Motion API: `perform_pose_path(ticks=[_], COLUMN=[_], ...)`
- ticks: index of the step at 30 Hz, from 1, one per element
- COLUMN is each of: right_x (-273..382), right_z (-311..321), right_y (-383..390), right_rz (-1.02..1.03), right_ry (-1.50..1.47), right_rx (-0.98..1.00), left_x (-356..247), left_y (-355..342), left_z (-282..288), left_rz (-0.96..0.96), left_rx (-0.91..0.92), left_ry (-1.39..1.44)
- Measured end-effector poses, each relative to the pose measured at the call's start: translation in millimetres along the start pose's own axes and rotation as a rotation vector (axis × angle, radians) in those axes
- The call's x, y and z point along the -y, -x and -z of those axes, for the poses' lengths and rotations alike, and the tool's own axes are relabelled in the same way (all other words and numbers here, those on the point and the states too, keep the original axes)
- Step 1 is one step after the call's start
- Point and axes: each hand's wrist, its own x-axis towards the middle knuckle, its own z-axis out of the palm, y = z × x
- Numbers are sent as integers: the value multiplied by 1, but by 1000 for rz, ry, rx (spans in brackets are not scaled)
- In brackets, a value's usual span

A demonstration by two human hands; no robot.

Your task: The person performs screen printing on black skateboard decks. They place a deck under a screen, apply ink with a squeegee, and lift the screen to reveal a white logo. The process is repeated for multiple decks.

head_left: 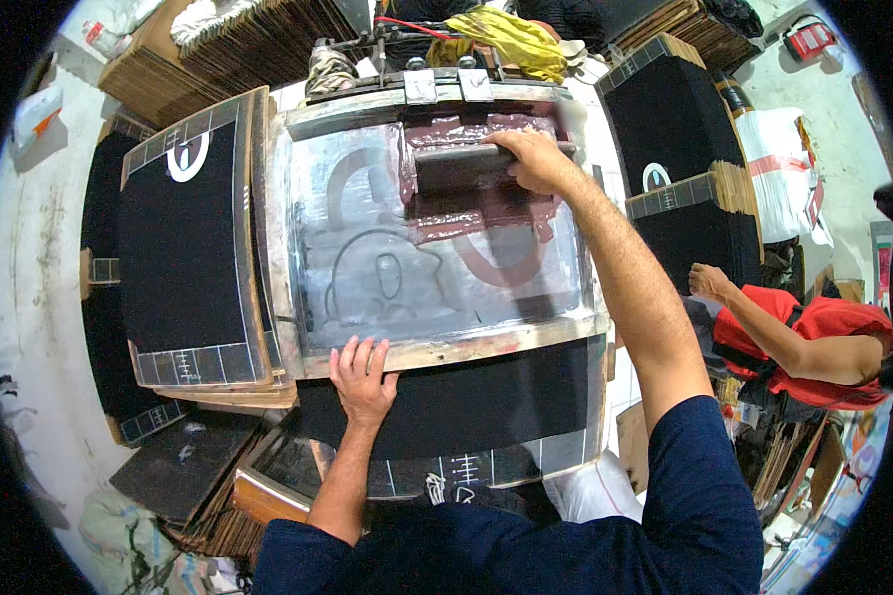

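A screen-printing frame (526, 340) lies in front of me, its pale mesh (417, 322) showing faint curved shapes. My right hand (534, 159) grips a long dark squeegee (451, 157) near the far side of the mesh. Thick maroon ink (445, 226) is spread around and below the squeegee. On the near wooden edge of the frame rests my left hand (363, 382), fingers stretched out and apart, holding nothing. Black fabric (496, 397) on a board shows from under the frame's near edge.
Boards with black fabric (179, 268) stand stacked at the left, and more black fabric boards (675, 119) at the right. Metal clamps (420, 87) hold the frame's far edge. A yellow cloth (511, 40) lies behind. A co-worker in red (833, 337) is at the right.
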Motion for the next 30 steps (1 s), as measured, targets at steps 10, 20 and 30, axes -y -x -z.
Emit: perform_pose_path(ticks=[10, 20, 30], right_x=[10, -26, 13], right_z=[4, 9, 4], right_y=[-13, -31, -13], right_rz=[-106, 18, -69], right_ry=[197, -305, 220], right_rx=[136, 258, 32], left_x=[1, -1, 0], left_y=[2, 0, 1], left_z=[0, 1, 1], left_rz=[16, 13, 20], left_rx=[26, 21, 46], left_ry=[17, -8, -41])
